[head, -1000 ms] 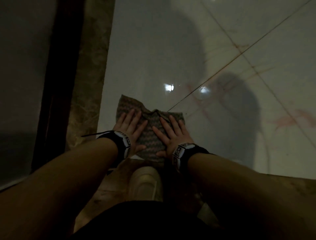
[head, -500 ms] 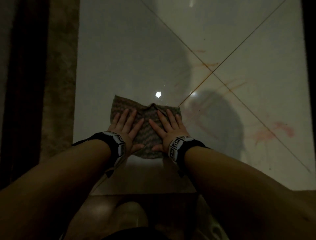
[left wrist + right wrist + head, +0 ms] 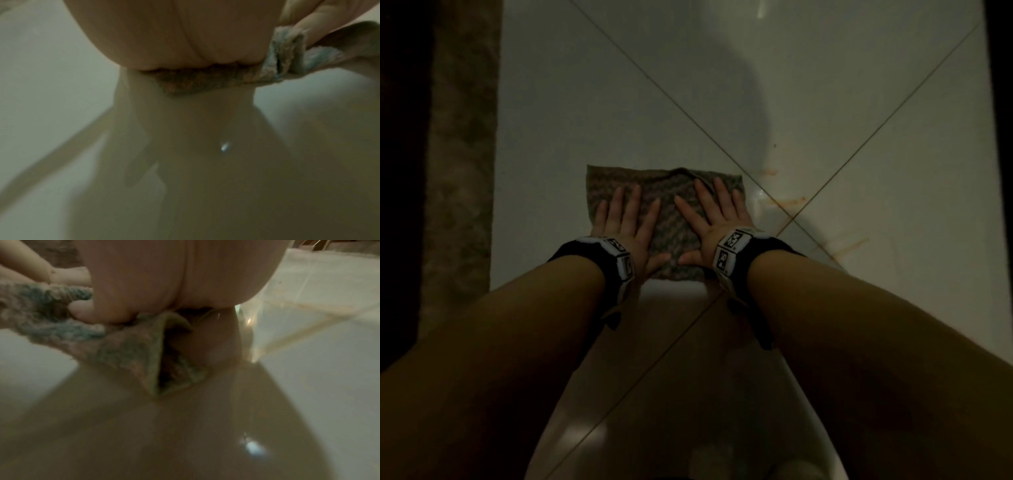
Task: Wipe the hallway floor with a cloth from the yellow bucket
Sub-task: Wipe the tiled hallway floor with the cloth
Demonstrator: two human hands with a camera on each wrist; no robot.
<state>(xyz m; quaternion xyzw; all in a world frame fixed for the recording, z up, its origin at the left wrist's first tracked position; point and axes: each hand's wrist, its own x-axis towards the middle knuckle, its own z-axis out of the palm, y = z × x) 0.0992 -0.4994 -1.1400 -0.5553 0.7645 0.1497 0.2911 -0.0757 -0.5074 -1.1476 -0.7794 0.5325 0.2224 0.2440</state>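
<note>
Head looks steeply down; wrist views skim floor (image 3: 825, 102); all share cloth (image 3: 671, 192).

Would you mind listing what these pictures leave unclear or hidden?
- Yellow bucket: outside every view.
- Floor under the cloth: head view, covered by the cloth and both hands, left hand, right hand.
- Fingers: both wrist views, blocked by the palms.
- Stains: head view, too dim to identify.

On your left a brown mottled stone border strip (image 3: 460, 144) runs alongside the tiles. On your wrists sit black bands with white marker blocks (image 3: 619, 255), one on each.
</note>
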